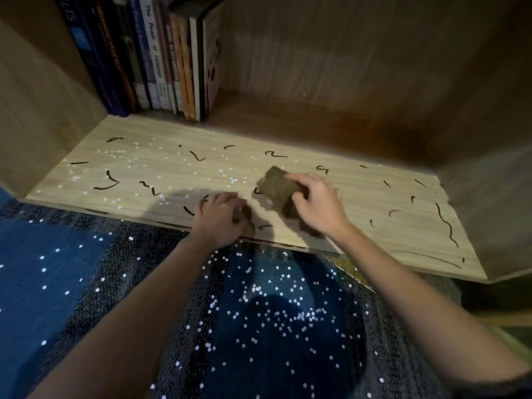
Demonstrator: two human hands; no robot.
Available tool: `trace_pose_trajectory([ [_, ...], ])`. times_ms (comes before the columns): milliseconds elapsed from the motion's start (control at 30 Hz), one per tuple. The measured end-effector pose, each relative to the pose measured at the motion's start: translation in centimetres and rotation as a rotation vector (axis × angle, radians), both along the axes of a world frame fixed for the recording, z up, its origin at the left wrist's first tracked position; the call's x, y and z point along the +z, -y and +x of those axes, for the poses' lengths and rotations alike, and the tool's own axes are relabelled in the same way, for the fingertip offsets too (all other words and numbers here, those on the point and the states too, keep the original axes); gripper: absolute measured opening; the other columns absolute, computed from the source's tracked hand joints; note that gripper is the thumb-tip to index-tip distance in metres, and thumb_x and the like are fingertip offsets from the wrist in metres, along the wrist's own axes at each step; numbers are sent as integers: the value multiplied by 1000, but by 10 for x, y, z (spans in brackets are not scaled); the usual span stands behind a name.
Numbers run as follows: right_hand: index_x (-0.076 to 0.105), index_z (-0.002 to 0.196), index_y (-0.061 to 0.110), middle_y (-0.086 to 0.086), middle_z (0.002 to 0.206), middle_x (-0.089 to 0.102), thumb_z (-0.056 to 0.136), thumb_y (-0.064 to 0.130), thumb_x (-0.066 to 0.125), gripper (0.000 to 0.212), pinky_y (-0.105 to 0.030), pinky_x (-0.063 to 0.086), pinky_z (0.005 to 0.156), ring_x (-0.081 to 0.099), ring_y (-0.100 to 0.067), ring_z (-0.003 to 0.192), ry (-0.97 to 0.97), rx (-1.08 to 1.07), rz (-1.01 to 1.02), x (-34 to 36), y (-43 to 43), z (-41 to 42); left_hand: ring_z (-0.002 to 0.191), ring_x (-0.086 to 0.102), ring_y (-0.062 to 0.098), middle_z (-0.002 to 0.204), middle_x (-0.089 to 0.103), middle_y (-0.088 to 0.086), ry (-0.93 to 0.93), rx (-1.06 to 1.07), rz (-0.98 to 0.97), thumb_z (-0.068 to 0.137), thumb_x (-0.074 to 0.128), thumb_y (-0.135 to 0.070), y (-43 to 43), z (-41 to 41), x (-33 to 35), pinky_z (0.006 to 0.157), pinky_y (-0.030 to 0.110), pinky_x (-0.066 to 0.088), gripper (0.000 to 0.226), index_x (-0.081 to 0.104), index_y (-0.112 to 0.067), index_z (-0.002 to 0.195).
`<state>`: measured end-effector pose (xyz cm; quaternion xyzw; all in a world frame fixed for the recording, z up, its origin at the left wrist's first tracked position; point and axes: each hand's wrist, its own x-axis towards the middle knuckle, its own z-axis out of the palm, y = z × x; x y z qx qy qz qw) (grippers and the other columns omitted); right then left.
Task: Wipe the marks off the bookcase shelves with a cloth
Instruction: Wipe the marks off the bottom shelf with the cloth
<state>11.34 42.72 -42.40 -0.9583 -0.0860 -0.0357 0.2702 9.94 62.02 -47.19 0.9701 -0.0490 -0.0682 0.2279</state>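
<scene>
**Cloth on the shelf, most marks yet to go**

The right hand (316, 203) grips a bunched olive-brown cloth (276, 185), fingers curled over its top and pressing it onto the pale wooden shelf (359, 194) a little right of the middle. The left hand (221, 217) rests on the shelf's near edge just left of the cloth, its fingers curled under and nothing visible in it; it looks like a brace.

The wad's long axis runs diagonally, from far-left to near-right. Its free end pokes out beyond the fingertips toward the far left, and the rest disappears under the palm.

Black marks (444, 226) are scattered across the whole board, left and right, and one sits touching the cloth's left edge. The work therefore looks to be at an early stage.

To do this step well, I would flatten the cloth so that more of it touches the wood. Press firmly and rub each squiggle in short back-and-forth strokes. Work steadily in one direction along the shelf so no mark is missed. Stop short of the books (161, 59) standing at the far left.
</scene>
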Motion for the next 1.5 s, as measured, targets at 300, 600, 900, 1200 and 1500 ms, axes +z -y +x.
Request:
trace_pose_trajectory([
  [300, 54, 124, 15, -10, 127, 47, 89, 8, 46, 37, -45, 36, 93, 37, -33, 119, -131, -259, -439, -17, 2, 123, 144, 3, 20, 157, 6, -2, -156, 5, 149, 64, 51, -81, -17, 52, 3, 109, 59, -9, 111, 12, -22, 149],
  [600, 56, 121, 21, -11, 117, 60, 88, 13, 45, 36, -43, 44, 93, 51, -31, 109, -1, 1, -133, -17, -38, 73, 141, 13, 19, 152, 21, -2, -53, 155, -13, 63, 29, -57, -25, 58, -1, 111, 53, -9, 86, 24, -30, 144],
  [900, 62, 112, 17, -11, 109, 66, 87, 12, 48, 29, -35, 49, 84, 60, -30, 98, -65, -46, -225, -30, -30, 78, 144, 6, 14, 154, 22, -5, -31, 155, 15, 75, 30, -56, -32, 50, -6, 111, 54, -11, 72, 27, -32, 143],
  [1200, 60, 120, 14, -15, 103, 67, 91, 9, 43, 34, -35, 51, 80, 60, -33, 98, -18, -310, -251, -23, -3, 117, 144, -5, 19, 157, 9, -4, -44, 148, 56, 91, 42, -47, -19, 44, -8, 110, 60, -12, 61, 16, -38, 146],
  [1500, 63, 116, 23, -5, 115, 66, 89, 12, 49, 32, -33, 47, 91, 58, -26, 106, -30, -68, -10, -21, -63, 95, 142, 14, 12, 150, 31, -8, 80, 300, -131, 97, 36, -35, -40, 39, -2, 112, 53, -5, 42, 36, -34, 139],
])
